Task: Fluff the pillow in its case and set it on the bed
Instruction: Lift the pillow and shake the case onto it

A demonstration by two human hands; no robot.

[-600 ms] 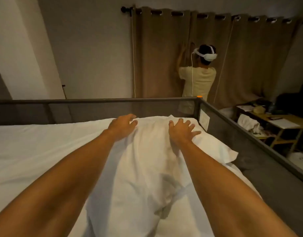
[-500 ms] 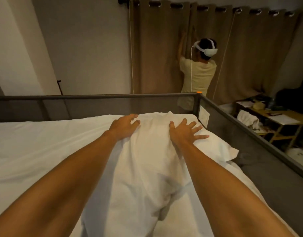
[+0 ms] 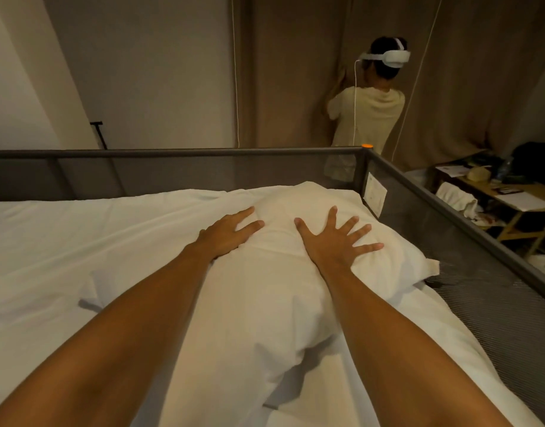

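Note:
A white pillow in its case (image 3: 265,297) lies lengthwise on the bed (image 3: 65,241), its far end near the right corner of the frame. My left hand (image 3: 226,234) rests flat on the pillow's left upper side, fingers slightly apart. My right hand (image 3: 337,240) presses flat on the pillow's upper right, fingers spread wide. Neither hand grips the fabric. Both forearms stretch over the pillow's sides.
A grey metal mesh rail (image 3: 450,217) runs along the bed's far end and right side. Beyond it a person in a headset (image 3: 370,118) faces brown curtains (image 3: 296,72). A cluttered wooden table (image 3: 511,195) stands lower right. A fold of sheet (image 3: 89,297) sits left.
Both hands have flattened and spread, the right fingers fanning wide. The pillow's far end now bulges up between them. The view has tilted down and closer.

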